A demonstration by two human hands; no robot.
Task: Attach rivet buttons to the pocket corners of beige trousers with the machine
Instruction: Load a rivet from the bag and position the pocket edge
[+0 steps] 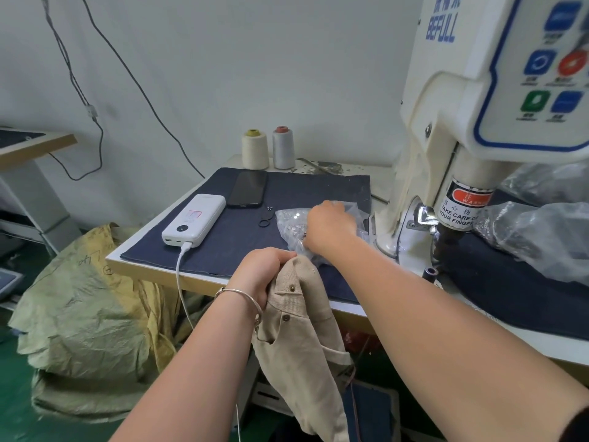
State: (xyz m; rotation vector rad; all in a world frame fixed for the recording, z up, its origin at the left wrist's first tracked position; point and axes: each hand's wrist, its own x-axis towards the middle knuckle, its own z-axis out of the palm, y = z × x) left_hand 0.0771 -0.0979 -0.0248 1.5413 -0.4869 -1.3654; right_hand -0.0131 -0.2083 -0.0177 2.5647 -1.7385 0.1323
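Since cloth is limp: beige trousers [299, 333] hang off the table [165, 275] edge, bunched in left hand [264, 275].
Right hand [328, 228]: fingers in rivet bag [293, 221]; pinch unclear.
Hold: near pocket corner.

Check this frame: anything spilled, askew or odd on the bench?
Small pale scraps and metal bits lie scattered on the white tabletop behind the dark blue cloth mat, beside the grey thread cone. Nothing else stands out.
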